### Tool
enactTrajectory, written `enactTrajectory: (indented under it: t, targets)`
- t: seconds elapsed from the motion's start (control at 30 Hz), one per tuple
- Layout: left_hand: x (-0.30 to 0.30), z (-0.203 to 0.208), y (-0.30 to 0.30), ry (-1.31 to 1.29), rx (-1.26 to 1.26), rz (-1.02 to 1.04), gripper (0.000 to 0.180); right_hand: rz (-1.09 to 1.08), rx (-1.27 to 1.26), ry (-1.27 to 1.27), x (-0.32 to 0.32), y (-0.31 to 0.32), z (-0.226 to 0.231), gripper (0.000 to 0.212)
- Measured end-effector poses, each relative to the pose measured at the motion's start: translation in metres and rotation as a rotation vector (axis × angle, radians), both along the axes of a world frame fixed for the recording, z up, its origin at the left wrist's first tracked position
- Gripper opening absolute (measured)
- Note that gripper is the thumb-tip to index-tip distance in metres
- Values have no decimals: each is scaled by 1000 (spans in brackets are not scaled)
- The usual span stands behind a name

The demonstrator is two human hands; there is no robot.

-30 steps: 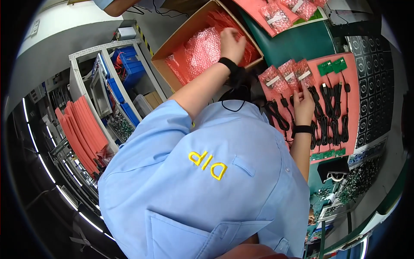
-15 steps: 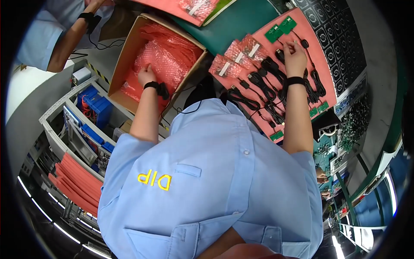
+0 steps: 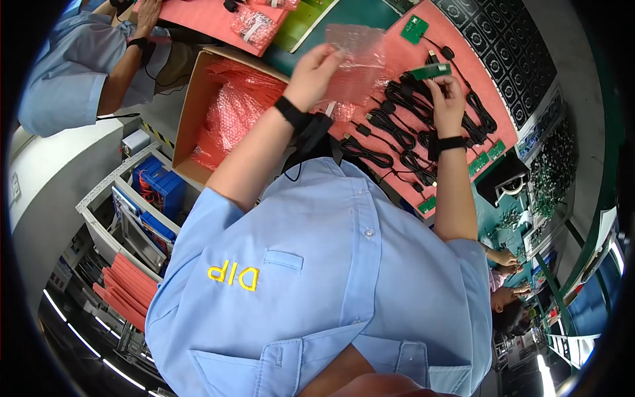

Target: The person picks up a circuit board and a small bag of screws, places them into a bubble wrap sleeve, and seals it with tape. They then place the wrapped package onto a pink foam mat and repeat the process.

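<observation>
My left hand (image 3: 313, 78) pinches the edge of a translucent pink bubble bag (image 3: 360, 63), held up over the table. To its right, the fingers of my right hand (image 3: 448, 106) are closed on a small green circuit board (image 3: 430, 71), tilted nearly edge-on. Beneath both lies a pink foam mat (image 3: 506, 126) with several coiled black cables (image 3: 390, 126). Another green circuit board (image 3: 414, 30) rests at the mat's far end, and more boards (image 3: 486, 161) lie along its right edge. Partly hidden behind the held bag are packed bubble bags (image 3: 340, 111).
A cardboard box (image 3: 187, 132) of pink bubble bags (image 3: 231, 106) stands at my left. Beyond it, a co-worker's hand (image 3: 147, 16) is at another pink mat (image 3: 192, 13). Black gridded trays (image 3: 496, 40) border the mat's right side. A rack with blue bins (image 3: 159, 182) stands lower left.
My left hand has come out of the box and moved right, now with a bubble bag. My right hand has lifted a circuit board off the mat.
</observation>
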State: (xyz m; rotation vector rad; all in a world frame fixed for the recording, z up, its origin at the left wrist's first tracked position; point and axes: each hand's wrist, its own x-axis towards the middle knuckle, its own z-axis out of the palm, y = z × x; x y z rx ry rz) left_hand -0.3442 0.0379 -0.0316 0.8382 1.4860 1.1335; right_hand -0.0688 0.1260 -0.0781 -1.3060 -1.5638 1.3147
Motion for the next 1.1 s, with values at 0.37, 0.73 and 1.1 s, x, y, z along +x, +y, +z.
enactTrajectory:
  t: [0.37, 0.73, 1.1]
  targets:
    - [87, -41, 45, -510, -252, -56, 30, 270, 291, -329, 9, -15, 32, 10]
    - [83, -19, 65, -385, -251, -229, 34, 411, -101, -208, 14, 22, 20, 13]
    - [93, -38, 75, -630, -353, -120, 30, 13, 734, -456, 14, 21, 25, 13]
